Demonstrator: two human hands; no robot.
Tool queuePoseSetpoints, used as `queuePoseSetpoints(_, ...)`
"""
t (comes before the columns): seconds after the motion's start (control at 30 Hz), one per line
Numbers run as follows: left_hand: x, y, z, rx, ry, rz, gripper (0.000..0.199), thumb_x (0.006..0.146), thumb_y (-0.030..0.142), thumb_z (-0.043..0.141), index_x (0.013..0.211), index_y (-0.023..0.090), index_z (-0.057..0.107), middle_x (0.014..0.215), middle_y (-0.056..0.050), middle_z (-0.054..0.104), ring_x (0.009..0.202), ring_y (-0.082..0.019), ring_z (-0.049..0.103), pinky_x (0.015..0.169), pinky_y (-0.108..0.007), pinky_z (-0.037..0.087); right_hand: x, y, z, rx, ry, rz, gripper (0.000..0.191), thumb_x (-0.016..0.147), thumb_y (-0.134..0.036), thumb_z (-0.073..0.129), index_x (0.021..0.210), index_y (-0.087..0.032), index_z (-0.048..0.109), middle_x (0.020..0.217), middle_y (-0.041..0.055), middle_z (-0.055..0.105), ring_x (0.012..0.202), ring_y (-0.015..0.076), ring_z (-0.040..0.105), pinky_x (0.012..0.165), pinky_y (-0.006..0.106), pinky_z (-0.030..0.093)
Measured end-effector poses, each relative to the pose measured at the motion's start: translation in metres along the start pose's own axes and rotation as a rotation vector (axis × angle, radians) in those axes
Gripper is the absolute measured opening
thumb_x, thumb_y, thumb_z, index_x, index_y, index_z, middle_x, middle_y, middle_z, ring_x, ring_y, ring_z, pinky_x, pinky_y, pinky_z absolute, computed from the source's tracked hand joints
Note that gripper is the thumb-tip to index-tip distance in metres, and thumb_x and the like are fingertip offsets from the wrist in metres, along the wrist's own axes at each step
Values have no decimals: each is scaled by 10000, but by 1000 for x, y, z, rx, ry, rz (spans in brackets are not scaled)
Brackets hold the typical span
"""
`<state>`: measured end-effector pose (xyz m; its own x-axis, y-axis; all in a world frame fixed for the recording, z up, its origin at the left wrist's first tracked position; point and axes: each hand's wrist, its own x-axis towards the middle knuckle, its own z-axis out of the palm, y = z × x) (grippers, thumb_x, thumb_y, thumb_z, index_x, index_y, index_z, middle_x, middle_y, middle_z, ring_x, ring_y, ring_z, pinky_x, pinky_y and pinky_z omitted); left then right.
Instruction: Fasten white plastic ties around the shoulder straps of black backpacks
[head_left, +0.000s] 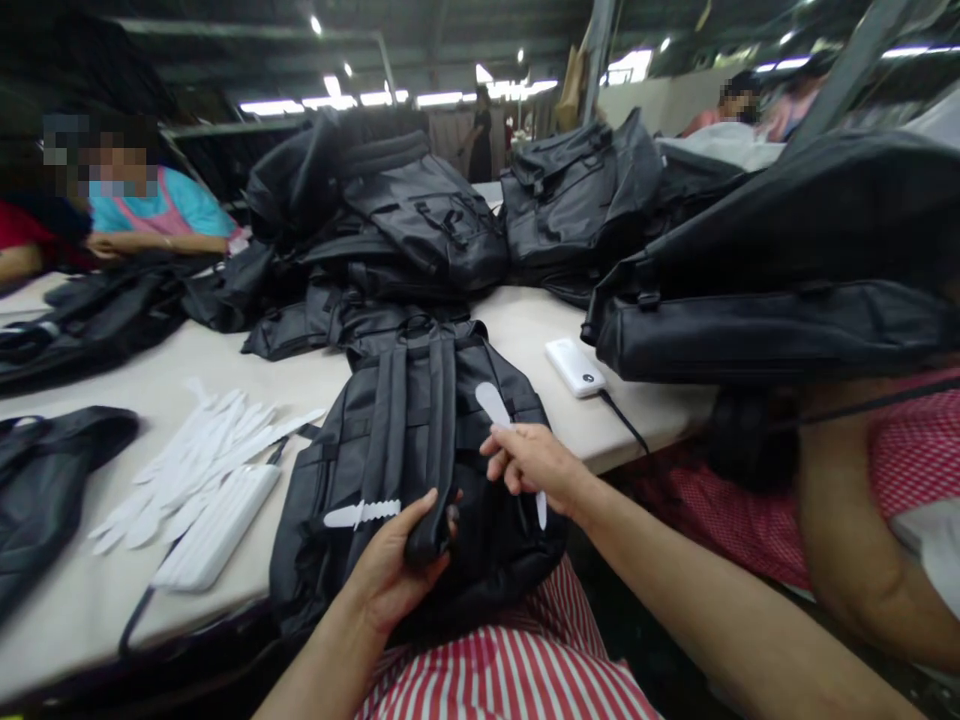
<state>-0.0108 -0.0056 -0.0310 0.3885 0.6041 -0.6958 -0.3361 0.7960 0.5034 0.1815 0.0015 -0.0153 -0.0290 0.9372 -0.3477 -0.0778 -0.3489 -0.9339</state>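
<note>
A black backpack (480, 540) lies on the table edge and my lap, its two shoulder straps facing up. My left hand (401, 560) is wrapped round the lower end of one strap (442, 430). Between the fingers and thumb of my right hand (536, 462) is a white strip (493, 404), its rounded end pointing up and its narrow tip showing below the hand. Another white strip with a wavy edge (363, 514) lies across the other strap, left of my left hand.
White strips (202, 460) are piled left of the backpack beside a white power bank (217, 530). Another power bank (575, 367) with a cable lies at the right. Black bags (427, 210) are heaped behind. A co-worker's arm (847, 510) is close on the right; another person (161, 205) sits far left.
</note>
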Motion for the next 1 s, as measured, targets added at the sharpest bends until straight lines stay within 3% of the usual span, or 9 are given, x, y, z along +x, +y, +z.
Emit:
queuePoseSetpoints(0.13,-1,-7,6,216,60,155,162,728,260,649,814,125,624,630,-12,640,487,-98,574,412,-186,453,-5,21,19,-70,-43,52,426,847,-514,402,808,-130,580,674,31,636,335,28,444,339,163,253)
queuePoseSetpoints(0.23,2,-16,7,398,33,325,255,709,322,660,894,148,636,747,-32,684,616,-140,618,556,-232,490,2,20,24,-99,4,22,421,804,-529,479,873,-125,573,576,-3,581,337,45,438,341,178,248)
queuePoseSetpoints(0.37,11,-25,2,662,66,521,340,729,387,619,985,162,628,954,-55,684,874,-206,615,754,-281,471,17,14,23,-123,2,21,331,722,-315,630,977,-141,512,469,-77,475,355,59,430,342,171,244)
queuePoseSetpoints(0.57,19,-33,-3,836,129,700,309,754,397,580,963,177,638,930,-41,676,892,-210,594,804,-277,432,26,19,17,-164,-122,-30,206,660,-144,616,728,-187,426,476,-117,385,342,35,404,325,150,252)
queuePoseSetpoints(0.7,18,-33,-1,804,134,639,284,736,396,601,896,166,649,864,-46,680,838,-213,606,766,-291,450,23,19,15,-243,-131,-74,183,670,-148,601,748,-183,439,482,-113,398,348,35,402,330,150,272)
queuePoseSetpoints(0.87,20,-27,1,407,-69,350,325,718,286,634,1004,137,593,894,-85,688,804,-204,641,784,-335,480,19,20,19,-247,-118,-76,204,668,-169,612,729,-184,418,489,-115,390,359,32,405,342,145,282)
queuePoseSetpoints(1.0,26,-28,-2,400,-47,409,359,685,235,666,1019,144,574,985,-90,672,858,-208,633,809,-341,480,19,22,21,-268,-104,-35,192,673,-203,617,743,-184,439,457,-106,414,354,43,398,333,148,263)
